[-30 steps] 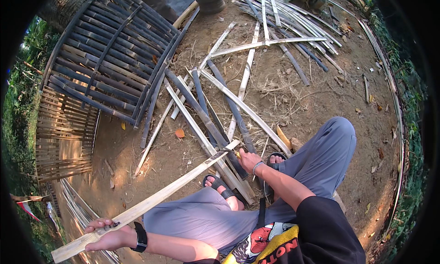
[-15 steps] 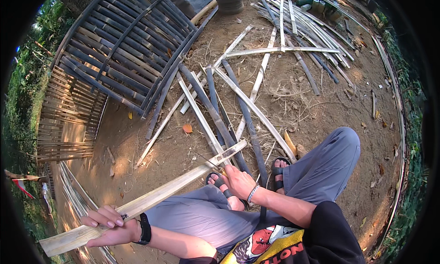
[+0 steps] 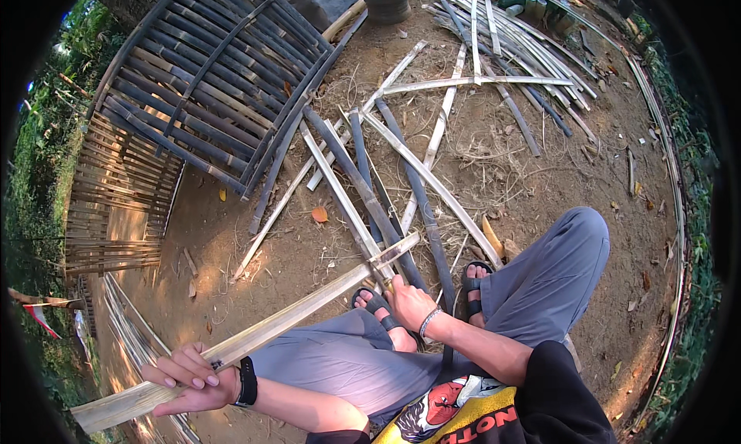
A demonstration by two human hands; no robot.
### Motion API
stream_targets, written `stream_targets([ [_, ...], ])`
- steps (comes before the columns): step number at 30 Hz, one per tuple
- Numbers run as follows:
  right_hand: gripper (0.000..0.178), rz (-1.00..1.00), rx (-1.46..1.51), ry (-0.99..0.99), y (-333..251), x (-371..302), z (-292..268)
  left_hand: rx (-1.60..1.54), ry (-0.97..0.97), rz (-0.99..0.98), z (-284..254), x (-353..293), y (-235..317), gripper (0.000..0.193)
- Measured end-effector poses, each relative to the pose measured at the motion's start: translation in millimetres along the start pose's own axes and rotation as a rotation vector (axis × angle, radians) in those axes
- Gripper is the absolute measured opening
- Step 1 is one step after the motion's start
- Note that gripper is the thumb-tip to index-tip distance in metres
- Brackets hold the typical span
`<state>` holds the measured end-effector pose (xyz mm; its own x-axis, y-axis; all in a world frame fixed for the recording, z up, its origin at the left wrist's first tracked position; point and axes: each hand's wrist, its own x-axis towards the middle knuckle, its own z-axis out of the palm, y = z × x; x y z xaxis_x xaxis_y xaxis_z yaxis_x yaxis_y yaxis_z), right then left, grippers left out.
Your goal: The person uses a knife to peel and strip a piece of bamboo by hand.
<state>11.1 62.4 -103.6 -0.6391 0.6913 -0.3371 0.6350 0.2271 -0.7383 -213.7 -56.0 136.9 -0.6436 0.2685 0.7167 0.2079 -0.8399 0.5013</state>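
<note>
Left hand point(image 3: 194, 385) around a pale bamboo strip point(image 3: 301, 310), right hand point(image 3: 411, 303) (bracelet point(image 3: 429, 320) and all) around a knife point(image 3: 377, 273).

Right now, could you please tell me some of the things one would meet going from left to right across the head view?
Red-and-white cloth → left-hand grip → black wristband → orange leaf → right-hand grip → raised grey-trousered knee.
</note>
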Motion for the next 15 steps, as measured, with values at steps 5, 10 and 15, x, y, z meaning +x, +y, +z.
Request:
stream_targets([
  [5, 0.027, 0.048, -0.081, 0.075, 30, 12, 12, 0.037, -0.014, -0.008, 14, -4, 3, 0.055],
  [10, 0.025, -0.071, -0.066, 0.038, -4, -2, -3, 0.095, 0.002, 0.019, 14, -6, 4, 0.056],
  [15, 0.028, 0.008, -0.053, 0.037, 13, 8, -3, -0.039, -0.141, -0.067, 12, -6, 2, 0.055],
])
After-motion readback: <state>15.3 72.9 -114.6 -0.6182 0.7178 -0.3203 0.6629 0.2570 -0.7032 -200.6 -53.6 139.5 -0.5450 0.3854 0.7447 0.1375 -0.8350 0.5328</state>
